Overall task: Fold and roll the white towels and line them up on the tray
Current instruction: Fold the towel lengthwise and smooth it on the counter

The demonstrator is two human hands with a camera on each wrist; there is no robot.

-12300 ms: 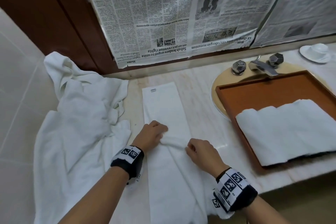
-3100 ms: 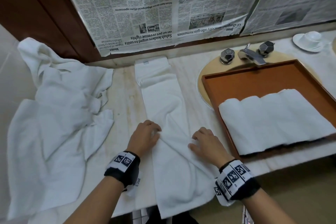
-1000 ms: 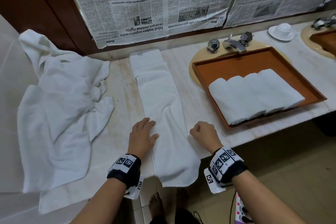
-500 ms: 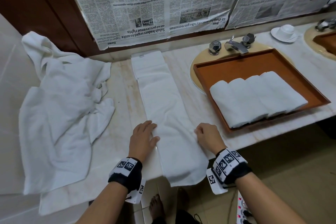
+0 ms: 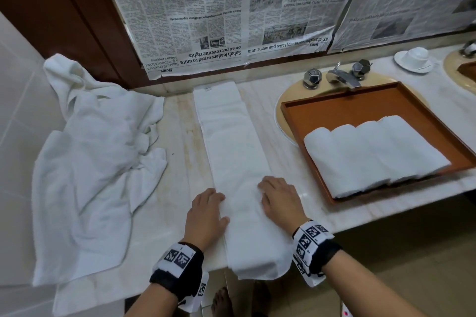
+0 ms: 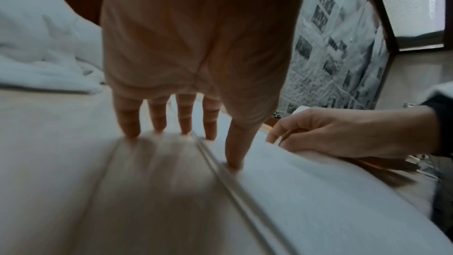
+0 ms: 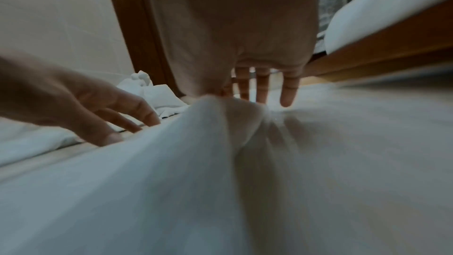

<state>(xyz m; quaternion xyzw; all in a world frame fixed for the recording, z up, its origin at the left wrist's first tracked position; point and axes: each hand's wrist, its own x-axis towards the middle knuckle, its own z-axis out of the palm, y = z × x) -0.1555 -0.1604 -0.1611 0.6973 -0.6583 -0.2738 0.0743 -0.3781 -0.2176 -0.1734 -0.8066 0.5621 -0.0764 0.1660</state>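
A long folded white towel point(image 5: 231, 141) lies lengthwise on the marble counter, its near end hanging over the front edge. My left hand point(image 5: 211, 199) lies flat at the towel's left edge, fingers straight point(image 6: 157, 123), thumb pressing the towel point(image 6: 318, 191). My right hand point(image 5: 270, 188) sits on the towel's right side. Thumb and forefinger pinch up a small ridge of the towel point(image 7: 171, 181) while the other fingers point(image 7: 288, 92) point down onto it. The orange-brown tray point(image 5: 360, 100) on the right holds several rolled white towels point(image 5: 373, 152) side by side.
A heap of unfolded white towels point(image 5: 98, 162) covers the counter's left end. The tray sits over a sink with a chrome tap point(image 5: 340, 77). A cup and saucer point(image 5: 414, 59) stand behind it on the right. Newspaper point(image 5: 231, 8) covers the back wall.
My right hand has moved left from beside the towel's right edge onto the towel and pinched up a fold. The left hand stays flat at the left edge.
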